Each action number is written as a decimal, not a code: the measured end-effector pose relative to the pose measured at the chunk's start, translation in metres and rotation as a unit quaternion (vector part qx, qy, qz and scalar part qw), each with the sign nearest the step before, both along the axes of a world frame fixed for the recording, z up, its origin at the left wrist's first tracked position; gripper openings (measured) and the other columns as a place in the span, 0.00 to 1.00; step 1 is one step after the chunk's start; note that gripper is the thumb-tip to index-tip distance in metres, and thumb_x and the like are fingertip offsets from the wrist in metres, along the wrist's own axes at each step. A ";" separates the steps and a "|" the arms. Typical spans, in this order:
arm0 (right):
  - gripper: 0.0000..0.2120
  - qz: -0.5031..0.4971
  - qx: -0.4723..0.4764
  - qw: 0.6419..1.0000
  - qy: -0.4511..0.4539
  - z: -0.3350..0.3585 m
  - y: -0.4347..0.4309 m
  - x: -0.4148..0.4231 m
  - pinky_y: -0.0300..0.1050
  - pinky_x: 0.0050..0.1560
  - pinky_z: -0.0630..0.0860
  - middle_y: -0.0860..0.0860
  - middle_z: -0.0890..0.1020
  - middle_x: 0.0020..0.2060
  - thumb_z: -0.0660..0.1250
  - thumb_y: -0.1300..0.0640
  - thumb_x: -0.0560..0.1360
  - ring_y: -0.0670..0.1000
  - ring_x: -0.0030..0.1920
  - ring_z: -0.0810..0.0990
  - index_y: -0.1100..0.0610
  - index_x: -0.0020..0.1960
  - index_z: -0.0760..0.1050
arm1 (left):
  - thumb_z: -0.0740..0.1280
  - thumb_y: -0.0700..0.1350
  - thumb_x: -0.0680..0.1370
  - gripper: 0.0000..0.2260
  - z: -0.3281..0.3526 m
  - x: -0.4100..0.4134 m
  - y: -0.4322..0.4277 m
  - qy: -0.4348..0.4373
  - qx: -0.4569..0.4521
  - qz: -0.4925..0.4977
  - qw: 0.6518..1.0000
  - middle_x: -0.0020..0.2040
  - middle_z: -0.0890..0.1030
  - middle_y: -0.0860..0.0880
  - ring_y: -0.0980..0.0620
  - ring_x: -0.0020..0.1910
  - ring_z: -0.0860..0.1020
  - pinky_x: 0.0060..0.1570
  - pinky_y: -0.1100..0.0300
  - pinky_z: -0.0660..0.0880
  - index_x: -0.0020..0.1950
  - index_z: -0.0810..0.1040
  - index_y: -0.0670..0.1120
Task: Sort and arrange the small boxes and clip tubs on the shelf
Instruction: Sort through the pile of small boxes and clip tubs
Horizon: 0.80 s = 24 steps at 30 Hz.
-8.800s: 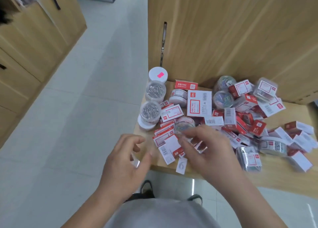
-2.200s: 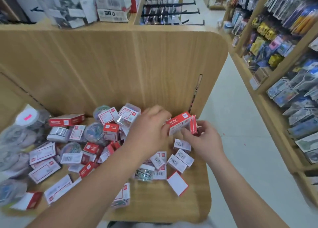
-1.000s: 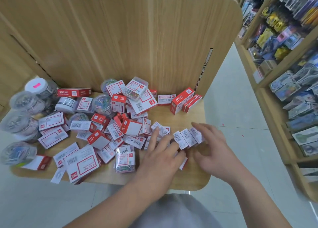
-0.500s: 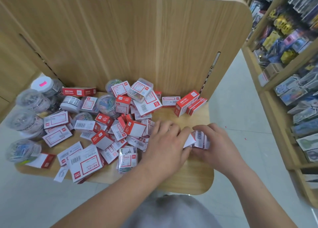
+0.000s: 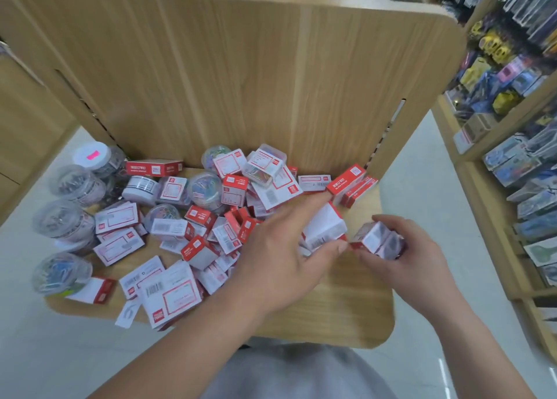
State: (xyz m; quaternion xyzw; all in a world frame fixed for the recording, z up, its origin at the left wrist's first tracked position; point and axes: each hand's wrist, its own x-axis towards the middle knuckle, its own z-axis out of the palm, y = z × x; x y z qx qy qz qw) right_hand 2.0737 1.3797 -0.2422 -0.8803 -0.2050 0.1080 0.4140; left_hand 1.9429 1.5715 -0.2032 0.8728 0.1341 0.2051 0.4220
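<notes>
Wood-grain shelf (image 5: pixel 346 308) carries a loose heap of red-and-white small boxes (image 5: pixel 229 218), with clear clip tubs (image 5: pixel 64 221) grouped along its left edge. Over the right front, the left hand (image 5: pixel 286 257) pinches a few boxes (image 5: pixel 324 230). Just beside it, the right hand (image 5: pixel 419 257) grips a short stack (image 5: pixel 376 240). They look like light, stiff, probably slick cardboard, so squeeze the flat faces to keep a stack from fanning out.

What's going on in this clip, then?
A person is sorting stationery stock on a wooden shelf. The left hand holds a white and red box, and the right hand grips a bundle of small boxes. Two red boxes stand at the back right corner. Clear clip tubs sit at the left, with a loose pile of boxes between.
</notes>
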 end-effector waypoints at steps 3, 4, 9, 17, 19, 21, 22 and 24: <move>0.29 0.000 0.060 0.998 -0.013 0.040 0.037 -0.020 0.34 0.46 0.77 0.42 0.82 0.52 0.84 0.51 0.65 0.42 0.49 0.82 0.39 0.61 0.77 | 0.75 0.56 0.76 0.26 0.015 -0.037 0.033 -0.020 -0.020 0.020 0.999 0.62 0.79 0.60 0.62 0.64 0.77 0.61 0.64 0.73 0.74 0.74 0.58; 0.29 0.014 0.072 0.997 -0.020 0.052 0.053 -0.029 0.32 0.44 0.76 0.42 0.82 0.51 0.84 0.52 0.64 0.42 0.47 0.82 0.39 0.61 0.78 | 0.74 0.55 0.77 0.26 0.018 -0.050 0.045 -0.026 -0.020 0.028 0.999 0.61 0.79 0.60 0.61 0.64 0.77 0.61 0.63 0.74 0.74 0.74 0.58; 0.29 0.105 0.105 0.989 0.002 0.081 0.140 -0.080 0.41 0.52 0.80 0.41 0.85 0.52 0.84 0.49 0.61 0.42 0.52 0.84 0.41 0.59 0.79 | 0.73 0.58 0.76 0.25 0.019 -0.109 0.098 -0.003 -0.004 0.086 0.996 0.58 0.79 0.62 0.65 0.59 0.78 0.57 0.71 0.71 0.73 0.75 0.61; 0.24 0.105 0.077 0.991 0.027 0.063 0.237 -0.135 0.32 0.39 0.77 0.38 0.84 0.43 0.85 0.50 0.61 0.38 0.42 0.83 0.42 0.53 0.79 | 0.66 0.64 0.79 0.28 -0.004 -0.190 0.175 0.084 0.015 0.078 0.993 0.62 0.76 0.59 0.59 0.62 0.76 0.57 0.56 0.77 0.78 0.66 0.63; 0.23 0.113 0.062 0.992 0.012 0.065 0.250 -0.140 0.28 0.39 0.74 0.28 0.81 0.42 0.85 0.50 0.62 0.33 0.42 0.81 0.39 0.50 0.77 | 0.64 0.64 0.79 0.27 -0.006 -0.197 0.193 0.115 0.097 0.069 0.986 0.58 0.77 0.59 0.57 0.57 0.75 0.53 0.55 0.76 0.78 0.67 0.62; 0.23 0.121 0.042 0.992 -0.004 0.069 0.260 -0.143 0.29 0.38 0.74 0.22 0.77 0.43 0.84 0.48 0.63 0.31 0.44 0.79 0.36 0.49 0.74 | 0.65 0.63 0.79 0.26 -0.008 -0.198 0.213 0.133 0.196 0.073 0.969 0.54 0.79 0.56 0.51 0.54 0.75 0.50 0.53 0.77 0.76 0.71 0.57; 0.22 0.121 0.031 0.992 -0.009 0.071 0.264 -0.143 0.31 0.38 0.73 0.22 0.77 0.44 0.84 0.46 0.63 0.31 0.44 0.79 0.37 0.50 0.75 | 0.65 0.63 0.78 0.26 -0.009 -0.196 0.222 0.147 0.237 0.076 0.957 0.51 0.79 0.55 0.49 0.52 0.75 0.48 0.53 0.77 0.75 0.73 0.56; 0.24 0.112 0.019 0.993 -0.008 0.071 0.269 -0.142 0.33 0.39 0.74 0.24 0.78 0.45 0.83 0.43 0.64 0.32 0.44 0.79 0.39 0.55 0.76 | 0.65 0.64 0.76 0.27 -0.012 -0.188 0.234 0.180 0.289 0.082 0.937 0.47 0.80 0.54 0.47 0.48 0.76 0.42 0.55 0.77 0.72 0.75 0.56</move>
